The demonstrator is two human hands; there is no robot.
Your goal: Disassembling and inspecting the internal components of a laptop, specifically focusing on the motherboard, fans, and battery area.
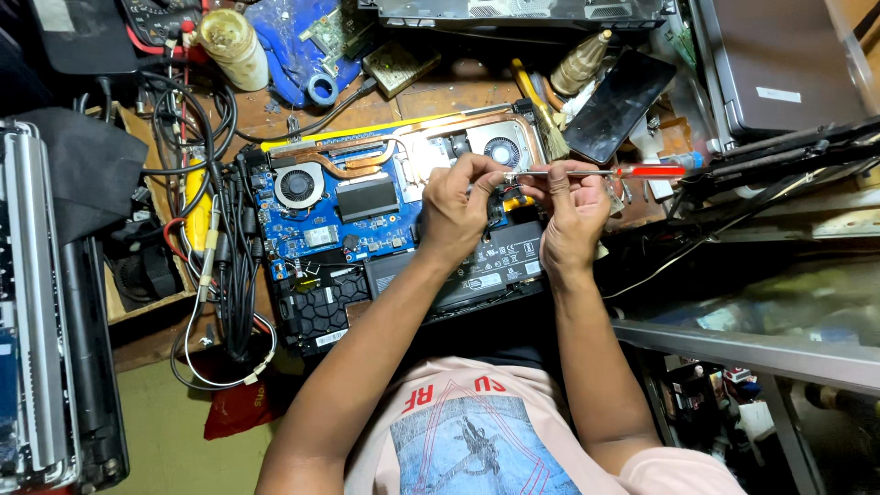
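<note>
1. Nearest the camera, a pink printed shirt [477, 431] is seen, with both forearms reaching up from it toward the bench.
2. An opened laptop [367, 238] is laid on the wooden bench, its blue circuit board, two fans and black battery exposed.
3. The left hand [454, 213] is held over the middle of the laptop, its fingertips pinched narrowly around the tip of a screwdriver [596, 171].
4. The right hand [573, 215] is closed on the metal shaft of the screwdriver, which lies level above the board; its red handle points right, past the hand.
5. To the left, a bundle of black cables [229, 266] is draped beside the laptop.
6. Just left of the cables, a cardboard box [124, 293] is set; dark parts are held in it, though they cannot be told apart.
7. Farther off, a brush [541, 115] and a dark phone [619, 105] are laid beyond the laptop.
8. At the far edge, a grimy whitish jar [234, 46] stands; its contents cannot be told.
</note>
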